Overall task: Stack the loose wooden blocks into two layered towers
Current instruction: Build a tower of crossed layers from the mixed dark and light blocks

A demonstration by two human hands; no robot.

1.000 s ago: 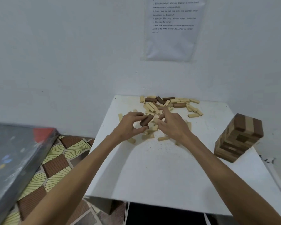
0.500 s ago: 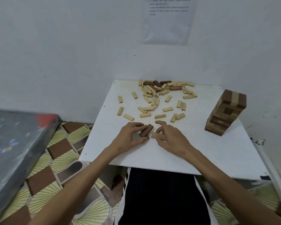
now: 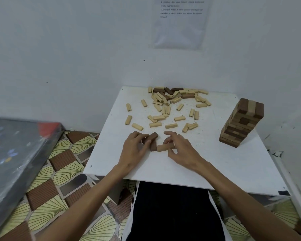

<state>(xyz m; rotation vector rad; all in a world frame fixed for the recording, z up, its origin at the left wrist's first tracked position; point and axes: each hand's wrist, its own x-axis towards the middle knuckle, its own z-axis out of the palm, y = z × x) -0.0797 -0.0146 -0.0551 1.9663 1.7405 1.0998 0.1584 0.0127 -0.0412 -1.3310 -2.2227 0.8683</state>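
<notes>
Wooden blocks (image 3: 174, 108) lie loose over the far half of the desk (image 3: 215, 171), w/ two more at near-centre in the hands, prob. the start of tower no. 2. There the left hand (image 3: 135, 148) pinches a dark block (image 3: 154, 136) btw thumb & fingers, tilted. The right hand (image 3: 182, 150) curls its fingers round a light block (image 3: 165, 147) lying flat, its end touching the dark wood.

Risks:
- A base row laid skewed would make every layer above lean.
- The dark block could slip from a tip-only pinch & knock the light one off line.
- A wide sweep of the right arm could catch the finished tower (image 3: 241, 126), which stands toward the desk's right side & prob. topples easily.

Hard to tell:
- Can't say if a 2nd dark block sits under the left fingers or it's just shadow.
- Some right fingertips are hidden behind the light block.
- The paper on wall (image 3: 180, 23) is cut off at top, text unreadable.
</notes>
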